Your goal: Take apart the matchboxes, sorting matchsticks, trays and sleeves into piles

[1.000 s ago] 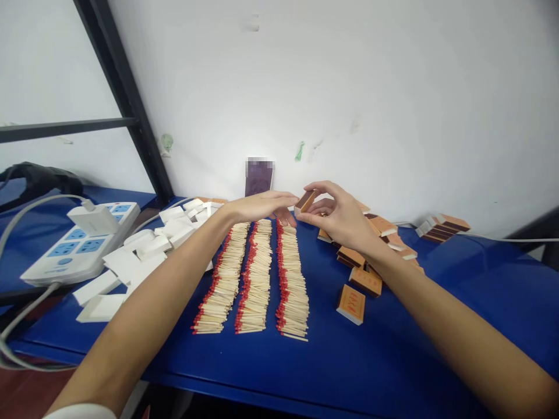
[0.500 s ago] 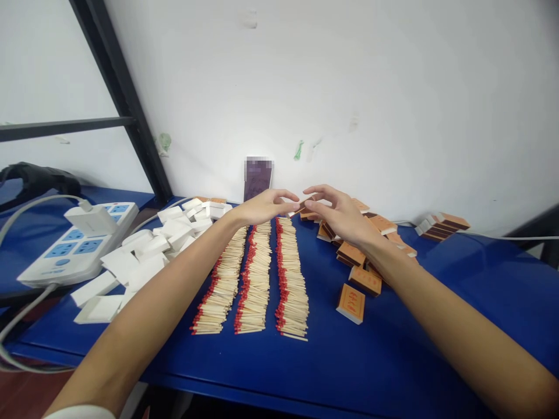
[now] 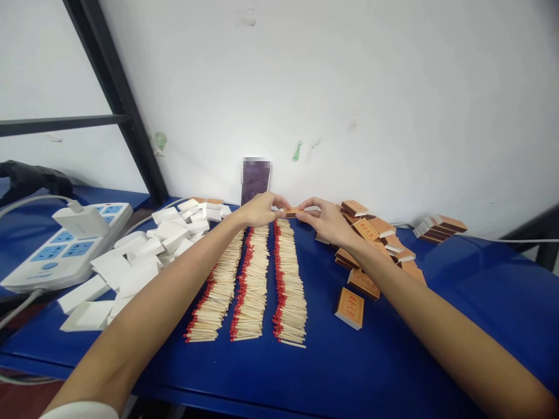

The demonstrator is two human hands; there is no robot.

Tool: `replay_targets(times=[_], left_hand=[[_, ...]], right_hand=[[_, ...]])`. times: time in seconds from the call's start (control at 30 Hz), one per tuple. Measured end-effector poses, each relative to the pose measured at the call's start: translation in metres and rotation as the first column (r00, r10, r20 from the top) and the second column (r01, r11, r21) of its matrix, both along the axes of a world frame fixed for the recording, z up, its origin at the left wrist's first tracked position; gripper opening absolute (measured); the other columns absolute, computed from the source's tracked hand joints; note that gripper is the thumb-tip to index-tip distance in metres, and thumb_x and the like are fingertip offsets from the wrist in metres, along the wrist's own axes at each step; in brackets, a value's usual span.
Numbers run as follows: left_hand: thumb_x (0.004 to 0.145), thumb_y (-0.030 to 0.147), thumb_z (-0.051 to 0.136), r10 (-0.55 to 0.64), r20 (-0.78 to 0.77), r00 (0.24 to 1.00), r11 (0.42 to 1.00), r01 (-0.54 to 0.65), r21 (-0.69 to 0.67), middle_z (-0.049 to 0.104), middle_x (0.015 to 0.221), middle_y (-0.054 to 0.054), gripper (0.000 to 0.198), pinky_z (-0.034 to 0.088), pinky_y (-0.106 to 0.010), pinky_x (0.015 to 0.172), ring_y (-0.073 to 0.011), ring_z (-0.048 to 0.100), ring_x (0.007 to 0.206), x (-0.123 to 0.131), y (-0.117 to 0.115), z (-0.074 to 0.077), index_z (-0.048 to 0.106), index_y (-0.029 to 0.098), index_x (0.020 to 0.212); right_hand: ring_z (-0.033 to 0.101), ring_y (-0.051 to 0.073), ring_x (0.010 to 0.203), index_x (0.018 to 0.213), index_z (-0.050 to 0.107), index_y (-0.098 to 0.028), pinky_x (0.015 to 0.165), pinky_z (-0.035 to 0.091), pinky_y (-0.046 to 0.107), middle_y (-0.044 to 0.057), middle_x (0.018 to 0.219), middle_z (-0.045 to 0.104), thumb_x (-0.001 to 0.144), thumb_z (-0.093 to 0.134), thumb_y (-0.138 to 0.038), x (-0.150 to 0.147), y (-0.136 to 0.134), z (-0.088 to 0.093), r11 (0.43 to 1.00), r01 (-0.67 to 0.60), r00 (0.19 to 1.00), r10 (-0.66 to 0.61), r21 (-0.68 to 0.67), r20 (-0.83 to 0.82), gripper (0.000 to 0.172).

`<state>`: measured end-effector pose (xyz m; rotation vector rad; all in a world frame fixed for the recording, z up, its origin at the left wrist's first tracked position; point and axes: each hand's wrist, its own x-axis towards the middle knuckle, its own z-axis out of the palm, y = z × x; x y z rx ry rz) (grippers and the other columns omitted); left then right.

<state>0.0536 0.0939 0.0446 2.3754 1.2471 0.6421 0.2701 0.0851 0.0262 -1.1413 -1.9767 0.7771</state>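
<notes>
My left hand (image 3: 265, 209) and my right hand (image 3: 324, 219) pinch a small orange matchbox (image 3: 291, 213) between them, one at each end, above the far end of the match rows. Below lie three long rows of red-tipped matches: a left row (image 3: 218, 297), a middle row (image 3: 252, 285) and a right row (image 3: 290, 285). White matchbox trays (image 3: 144, 256) are heaped on the left, beside my left forearm. Orange matchboxes (image 3: 367, 230) form a pile near my right hand, with one box (image 3: 350, 307) lying apart in front.
A white power strip (image 3: 70, 250) with a plugged charger (image 3: 81, 220) and cables is at the left. A phone (image 3: 255, 179) leans on the wall at the back. Stacked matchboxes (image 3: 440, 227) stand at the right on the blue table (image 3: 332, 372).
The held matchbox has turned from slanted to level, with its orange face showing. My hands are slightly lower, and the view has shifted a little.
</notes>
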Motion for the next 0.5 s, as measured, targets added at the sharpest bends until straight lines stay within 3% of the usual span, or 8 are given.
replay_targets(times=[0.2, 0.33, 0.5], left_hand=[[0.084, 0.028, 0.060, 0.064, -0.107, 0.992, 0.997, -0.067, -0.032, 0.074, 0.118, -0.006, 0.032, 0.043, -0.038, 0.106, -0.0255, 0.064, 0.117, 0.002, 0.011, -0.007, 0.073, 0.019, 0.112], [0.083, 0.028, 0.061, 0.067, -0.137, 0.988, 0.995, -0.077, -0.066, 0.075, 0.116, -0.007, 0.031, 0.043, -0.042, 0.106, -0.0272, 0.064, 0.117, 0.004, 0.011, -0.009, 0.073, 0.020, 0.110], [0.084, 0.029, 0.062, 0.080, -0.160, 0.984, 0.990, -0.096, -0.101, 0.075, 0.116, -0.008, 0.032, 0.042, -0.047, 0.106, -0.0283, 0.064, 0.117, 0.006, 0.009, -0.010, 0.071, 0.019, 0.113]], right_hand=[[0.066, 0.022, 0.101, 0.106, 0.063, -0.018, 0.090, 0.050, 0.037, 0.010, 0.112, 0.072, 0.091, 0.056, -0.033, 0.004, 0.015, -0.013, 0.971, -0.077, 0.958, 0.009, 0.225, 0.287, 0.023], [0.063, 0.025, 0.107, 0.116, 0.063, -0.017, 0.097, 0.043, 0.042, 0.012, 0.116, 0.071, 0.096, 0.049, -0.032, 0.007, 0.017, -0.019, 0.951, -0.139, 0.890, -0.001, 0.275, 0.455, 0.029], [0.059, 0.027, 0.108, 0.116, 0.065, -0.018, 0.100, 0.038, 0.045, 0.011, 0.117, 0.070, 0.099, 0.046, -0.033, 0.008, 0.017, -0.021, 0.947, -0.172, 0.838, -0.005, 0.272, 0.546, 0.030]])
